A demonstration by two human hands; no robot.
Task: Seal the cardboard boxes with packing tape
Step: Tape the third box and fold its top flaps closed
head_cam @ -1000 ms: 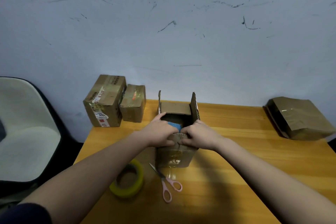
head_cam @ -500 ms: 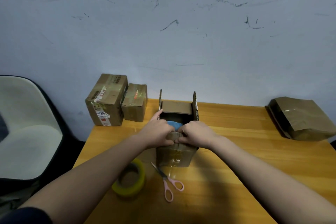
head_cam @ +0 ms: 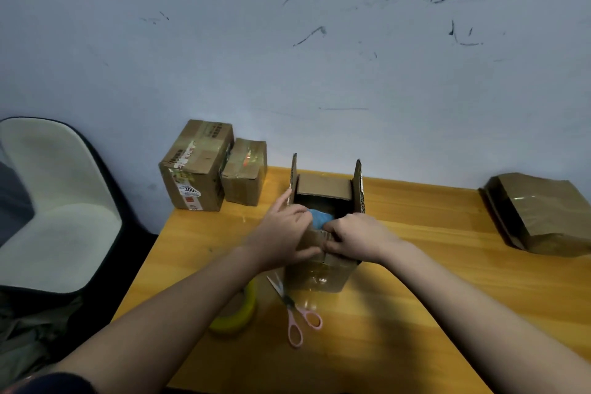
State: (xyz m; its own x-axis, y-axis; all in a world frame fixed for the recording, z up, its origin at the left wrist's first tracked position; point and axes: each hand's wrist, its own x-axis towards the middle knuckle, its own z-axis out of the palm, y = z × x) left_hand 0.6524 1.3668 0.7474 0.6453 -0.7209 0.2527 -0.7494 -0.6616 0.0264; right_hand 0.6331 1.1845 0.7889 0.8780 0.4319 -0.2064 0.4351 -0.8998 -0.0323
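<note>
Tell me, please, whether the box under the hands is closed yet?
Still open. On the open box both side flaps stand upright, a blue item shows inside, and the left hand and right hand grip the near flap.

Pink-handled scissors (head_cam: 295, 318); yellow tape roll (head_cam: 238, 313); perhaps blue cloth (head_cam: 319, 217).

Over the last second both hands have kept folding the near flap of the open brown cardboard box (head_cam: 323, 272) inward. The left hand (head_cam: 281, 233) has slid across that flap toward the right hand (head_cam: 355, 238), covering more of the blue item (head_cam: 321, 217) inside.
</note>
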